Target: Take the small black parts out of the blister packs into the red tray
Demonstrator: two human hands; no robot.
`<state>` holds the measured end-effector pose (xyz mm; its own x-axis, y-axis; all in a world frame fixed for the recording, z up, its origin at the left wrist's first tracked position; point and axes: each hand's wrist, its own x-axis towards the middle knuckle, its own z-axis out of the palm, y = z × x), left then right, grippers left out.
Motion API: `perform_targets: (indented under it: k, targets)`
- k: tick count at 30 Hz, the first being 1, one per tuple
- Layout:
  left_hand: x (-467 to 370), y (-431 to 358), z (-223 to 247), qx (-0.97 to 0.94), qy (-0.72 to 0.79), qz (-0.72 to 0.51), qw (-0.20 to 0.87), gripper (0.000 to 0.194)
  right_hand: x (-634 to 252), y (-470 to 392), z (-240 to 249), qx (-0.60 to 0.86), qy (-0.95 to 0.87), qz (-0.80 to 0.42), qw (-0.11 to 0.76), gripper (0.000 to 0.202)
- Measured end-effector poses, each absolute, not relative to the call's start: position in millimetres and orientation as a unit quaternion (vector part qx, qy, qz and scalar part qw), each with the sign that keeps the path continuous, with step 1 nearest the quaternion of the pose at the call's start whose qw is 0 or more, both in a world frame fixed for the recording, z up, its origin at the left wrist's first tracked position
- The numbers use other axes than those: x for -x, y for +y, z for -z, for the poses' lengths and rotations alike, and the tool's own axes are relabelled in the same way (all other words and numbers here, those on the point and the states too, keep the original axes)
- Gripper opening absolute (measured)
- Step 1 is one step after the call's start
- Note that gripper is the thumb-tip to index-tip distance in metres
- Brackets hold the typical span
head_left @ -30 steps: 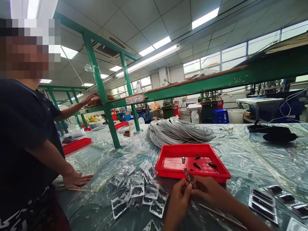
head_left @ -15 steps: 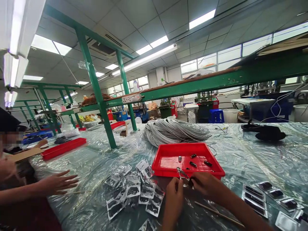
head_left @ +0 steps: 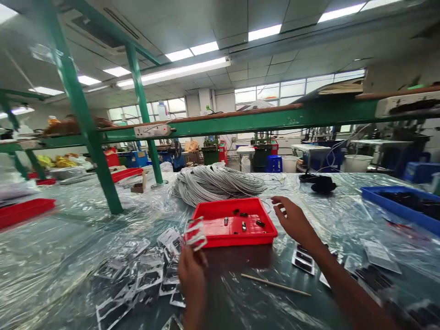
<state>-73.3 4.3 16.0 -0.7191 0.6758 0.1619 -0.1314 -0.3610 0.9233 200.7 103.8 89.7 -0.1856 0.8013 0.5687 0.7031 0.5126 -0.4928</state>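
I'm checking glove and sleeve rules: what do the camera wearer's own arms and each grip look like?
The left grip and right grip are bare human hands, without gloves. The left forearm and right forearm show no sleeve, watch or bracelet. Blur hides finer detail.

Head camera looks forward over the hands (head_left: 294, 222).

I'm seeing ceiling panels (head_left: 264, 32) glowing white and the far windows (head_left: 268, 92) shining. Plastic sheeting (head_left: 333, 213) is throwing streaky glare, blur is softening the left hand (head_left: 192, 270) and its packet (head_left: 195, 235), and the wide view is stretching and smearing toward the edges.
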Motion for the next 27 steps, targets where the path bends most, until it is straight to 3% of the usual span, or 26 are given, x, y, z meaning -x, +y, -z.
perform_targets:
  k: [4, 7, 9, 13, 16, 20, 22, 27]
  targets:
    - [88, 7, -27, -0.14, 0.448, -0.821, 0.325, 0.042, -238, 86, -89, 0.591, -0.79, -0.073, 0.146, 0.03]
    - [81, 11, -24, -0.238, 0.437, -0.777, 0.386, 0.054, -248, 79, -61, 0.621, -0.779, -0.085, 0.036, 0.051]
    - [71, 14, -19, -0.314, 0.461, -0.731, 0.393, 0.06, -245, 79, -47, 0.628, -0.774, -0.076, -0.003, 0.053]
    - [58, 16, -7, -0.418, 0.505, -0.669, 0.351, 0.056, -239, 74, -54, 0.608, -0.792, -0.055, -0.003, 0.028]
    - [55, 17, 1, -0.455, 0.516, -0.66, 0.301, 0.05, -236, 59, -80, 0.565, -0.82, -0.089, 0.012, 0.03]
    - [51, 18, -3, -0.482, 0.513, -0.662, 0.259, 0.047, -214, 29, -90, 0.368, -0.847, -0.373, 0.095, 0.041]
    - [53, 13, -10, -0.487, 0.514, -0.659, 0.254, 0.047, -198, 18, -77, 0.31, -0.827, -0.447, 0.143, 0.048]
    - [63, -43, 2, -0.513, 0.601, -0.591, 0.162, 0.044, -191, 13, -31, 0.43, -0.863, -0.213, 0.159, 0.031]
